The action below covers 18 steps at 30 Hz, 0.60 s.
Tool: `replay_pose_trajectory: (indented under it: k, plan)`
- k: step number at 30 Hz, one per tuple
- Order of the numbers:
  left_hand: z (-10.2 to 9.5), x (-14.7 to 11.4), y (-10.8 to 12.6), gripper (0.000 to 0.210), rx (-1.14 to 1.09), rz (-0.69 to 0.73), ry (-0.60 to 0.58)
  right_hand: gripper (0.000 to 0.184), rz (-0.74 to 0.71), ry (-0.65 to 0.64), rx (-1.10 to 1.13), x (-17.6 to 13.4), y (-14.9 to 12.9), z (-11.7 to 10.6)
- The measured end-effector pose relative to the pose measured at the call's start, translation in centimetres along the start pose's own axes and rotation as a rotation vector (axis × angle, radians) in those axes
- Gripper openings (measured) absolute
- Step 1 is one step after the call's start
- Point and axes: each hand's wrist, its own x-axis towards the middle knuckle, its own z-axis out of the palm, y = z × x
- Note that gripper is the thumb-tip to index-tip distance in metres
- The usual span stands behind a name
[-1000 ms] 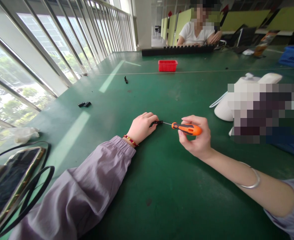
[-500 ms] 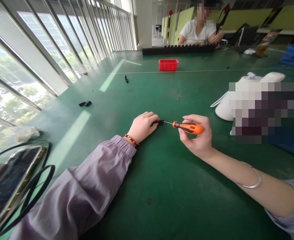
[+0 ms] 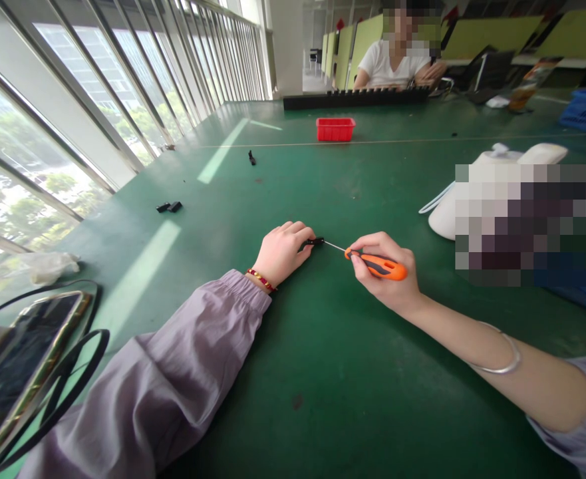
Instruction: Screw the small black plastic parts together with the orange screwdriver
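Note:
On the green table (image 3: 352, 372), my left hand (image 3: 283, 251) is closed around a small black part (image 3: 315, 241), which sticks out past the thumb and fingers. Most of that part is hidden, so its kind is unclear. My right hand (image 3: 390, 269) grips a screwdriver (image 3: 380, 264) with an orange and black handle. Its thin shaft points left, and the tip meets the right end of the black part. Whether the tip sits in a screw is too small to tell.
Small black pieces (image 3: 169, 207) lie to the left, another black piece (image 3: 251, 158) farther back. Behind them stands a red bin (image 3: 335, 130). A phone (image 3: 28, 359) and black cable (image 3: 100, 346) are at lower left. A white container (image 3: 487, 173) stands right; a person (image 3: 395, 63) sits opposite.
My right hand has shifted its grip on the screwdriver, and the handle now tilts lower at its right end. My left hand and the black part have moved very slightly left.

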Motion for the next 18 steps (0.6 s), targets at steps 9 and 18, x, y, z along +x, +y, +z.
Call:
replay_pose_trajectory:
  k: [9, 18]
  plan:
    - [0.1, -0.01, -0.07, 0.015, -0.02, -0.008, 0.005, 0.026, 0.045, 0.058, 0.077, 0.1, 0.27, 0.33]
    - [0.18, -0.07, -0.12, 0.015, -0.018, 0.012, 0.024, 0.009, 0.027, -0.012, -0.007, 0.11, 0.25, 0.02]
